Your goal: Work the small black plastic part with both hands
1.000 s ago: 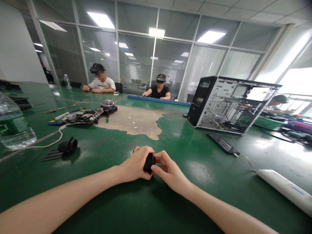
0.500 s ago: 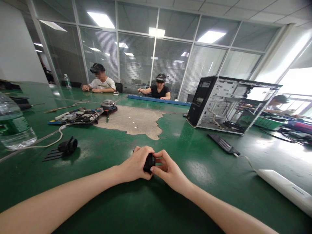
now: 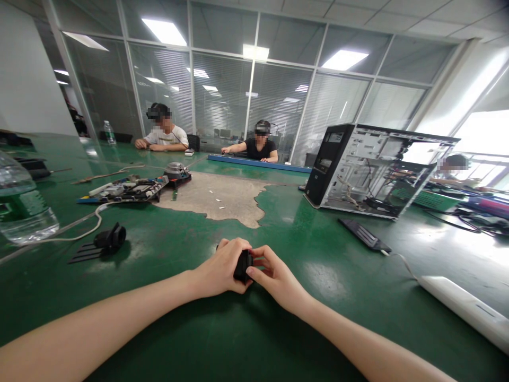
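A small black boxy object (image 3: 242, 266) is between my hands, just above or on the green tabletop (image 3: 191, 334); its kind is hard to make out. My left hand (image 3: 222, 265) wraps round it from the left and hides much of its body. On the right, my right hand (image 3: 274, 273) pinches the object's right end between thumb and fingertips. To the left lies a black bracket-like part (image 3: 104, 244) with long prongs and a round clamp.
A water bottle (image 3: 24, 212) and a circuit board (image 3: 127, 190) with a fan (image 3: 177, 172) stand left. An opened computer case (image 3: 366, 170) is at right, near a dark flat piece (image 3: 363, 235) cabled to a white power bank (image 3: 465, 307). People (image 3: 260, 146) sit across the table.
My right thumb and fingers have shifted very slightly on the black object's end. My left hand keeps its hold. Across the table, one person's hand has lowered toward the blue bar.
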Demonstrator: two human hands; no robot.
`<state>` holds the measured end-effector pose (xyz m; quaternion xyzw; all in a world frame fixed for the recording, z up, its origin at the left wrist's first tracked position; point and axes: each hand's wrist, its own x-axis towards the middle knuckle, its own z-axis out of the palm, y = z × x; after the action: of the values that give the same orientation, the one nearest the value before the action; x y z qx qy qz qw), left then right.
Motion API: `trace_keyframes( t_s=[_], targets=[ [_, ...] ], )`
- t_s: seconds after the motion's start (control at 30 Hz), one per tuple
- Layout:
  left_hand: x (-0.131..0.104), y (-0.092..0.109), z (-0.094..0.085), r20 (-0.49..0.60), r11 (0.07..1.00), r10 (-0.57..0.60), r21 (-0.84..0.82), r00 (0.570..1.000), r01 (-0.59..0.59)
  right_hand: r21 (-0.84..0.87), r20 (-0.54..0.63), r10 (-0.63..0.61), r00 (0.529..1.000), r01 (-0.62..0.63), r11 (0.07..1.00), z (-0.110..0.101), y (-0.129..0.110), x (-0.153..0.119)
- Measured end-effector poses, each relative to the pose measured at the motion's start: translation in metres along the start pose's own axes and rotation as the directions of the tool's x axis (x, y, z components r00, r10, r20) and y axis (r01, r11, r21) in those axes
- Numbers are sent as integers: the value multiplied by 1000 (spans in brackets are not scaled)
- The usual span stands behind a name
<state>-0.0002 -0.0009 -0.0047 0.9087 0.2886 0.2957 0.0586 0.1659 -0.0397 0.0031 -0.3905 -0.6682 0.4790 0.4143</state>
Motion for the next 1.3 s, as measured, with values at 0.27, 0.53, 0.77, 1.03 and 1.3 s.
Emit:
trace_keyframes(
  t_s=[0.27, 0.53, 0.77, 1.03, 1.3],
  targets=[
    [0, 1, 0, 3, 1000, -10, -14, 1000, 10, -15, -2, -37, 999, 36, 999, 0, 0, -1],
    [0, -1, 1, 9, 1000, -7, -16, 1000, 7, -30, -37, 9, 999, -10, 999, -1, 1, 1],
    [0, 1, -2, 30, 999, -22, -22, 999, 23, -34, -3, -69, 998, 68, 997, 0, -1, -3],
    [1, 2, -2, 16, 1000, -20, -14, 1000, 21, -16, -52, -38, 998, 37, 999, 1, -1, 1],
    [0, -1, 0, 18, 1000, -20, -17, 1000, 20, 20, 24, -24, 999, 23, 1000, -1, 0, -1]
  ],
)
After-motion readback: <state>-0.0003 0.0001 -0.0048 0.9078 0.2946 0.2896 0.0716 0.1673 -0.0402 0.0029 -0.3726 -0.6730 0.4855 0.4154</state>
